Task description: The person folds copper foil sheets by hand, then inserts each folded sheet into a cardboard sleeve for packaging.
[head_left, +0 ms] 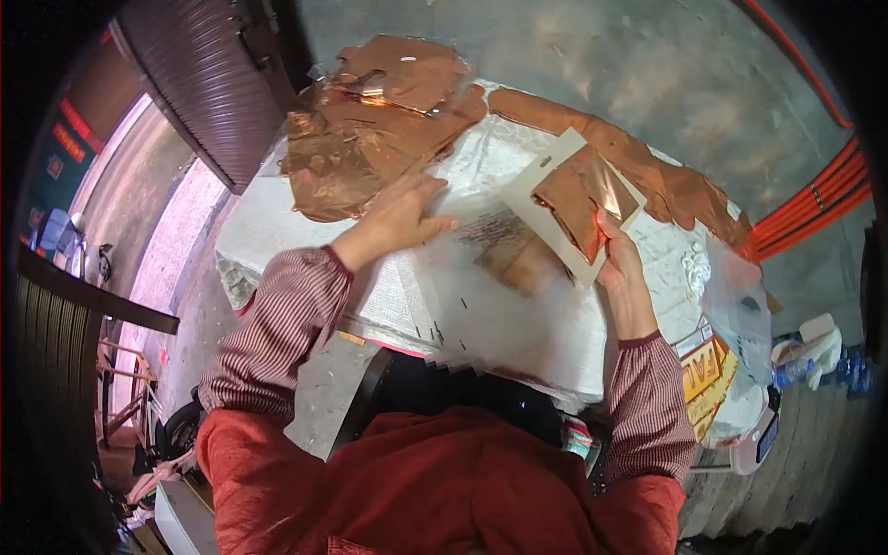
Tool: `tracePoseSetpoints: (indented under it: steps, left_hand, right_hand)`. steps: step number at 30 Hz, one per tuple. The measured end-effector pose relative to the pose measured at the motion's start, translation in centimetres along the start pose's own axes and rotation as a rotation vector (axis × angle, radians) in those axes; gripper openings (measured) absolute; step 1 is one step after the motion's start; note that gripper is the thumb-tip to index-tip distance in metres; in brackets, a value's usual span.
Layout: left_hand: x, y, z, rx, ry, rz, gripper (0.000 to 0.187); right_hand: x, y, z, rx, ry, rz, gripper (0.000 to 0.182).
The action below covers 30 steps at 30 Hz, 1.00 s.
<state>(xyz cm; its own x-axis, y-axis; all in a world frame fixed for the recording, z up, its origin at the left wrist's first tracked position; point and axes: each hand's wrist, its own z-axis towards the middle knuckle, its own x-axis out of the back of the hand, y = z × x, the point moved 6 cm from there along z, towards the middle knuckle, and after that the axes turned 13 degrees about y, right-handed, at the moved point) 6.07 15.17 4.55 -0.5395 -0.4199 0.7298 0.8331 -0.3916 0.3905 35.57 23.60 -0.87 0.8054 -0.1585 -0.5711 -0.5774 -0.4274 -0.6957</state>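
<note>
My right hand [622,264] grips the lower right edge of a cream-coloured card [529,188] with a hang slot, its thumb on the front. A folded, shiny copper-coloured foil piece [575,202] lies across the card's face. My left hand [398,220] is empty, fingers stretched out and thumb apart, beside a heap of copper-coloured foil pieces [356,153]. Between my hands, clear plastic bags [481,310] with dark printing are spread on the white-covered table [370,301]. Something brownish [523,266] shows through the plastic below the card.
More copper-coloured foil pieces [620,153] line the table's far right edge. A yellow printed packet [705,379] and a clear plastic bag [735,296] are at the right. Orange pipes [814,199] run beyond the table. A brown ribbed shutter door [208,79] stands at the far left.
</note>
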Motion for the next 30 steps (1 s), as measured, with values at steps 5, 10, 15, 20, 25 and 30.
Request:
tracePoseSetpoints:
  steps: [5,10,15,20,25,30]
  left_hand:
    - [-3.7,0.1,2.8,0.081,-0.263,0.264,0.075]
    - [-4.5,-0.8,2.3,0.192,-0.415,0.371,0.085]
    - [-3.8,-0.1,-0.5,0.008,-0.27,0.056,0.07]
    - [-2.1,0.3,-3.4,-0.011,-0.282,-0.085,0.066]
    - [-0.1,0.3,-3.7,0.141,-0.239,-0.002,0.062]
    - [-0.7,0.7,-4.3,0.244,-0.409,0.037,0.051]
  right_hand:
    - [8.2,-1.4,-5.3,0.028,0.012,0.07,0.03]
    - [10.4,-0.5,-12.8,0.024,0.244,0.011,0.029]
    - [9.6,1.7,-12.5,-0.039,0.293,-0.019,0.029]
    - [5.3,4.9,-12.4,-0.078,0.153,0.062,0.031]
    - [3.8,5.6,-13.6,-0.108,0.203,0.078,0.026]
    - [5.7,5.2,-14.3,-0.028,0.132,0.036,0.039]
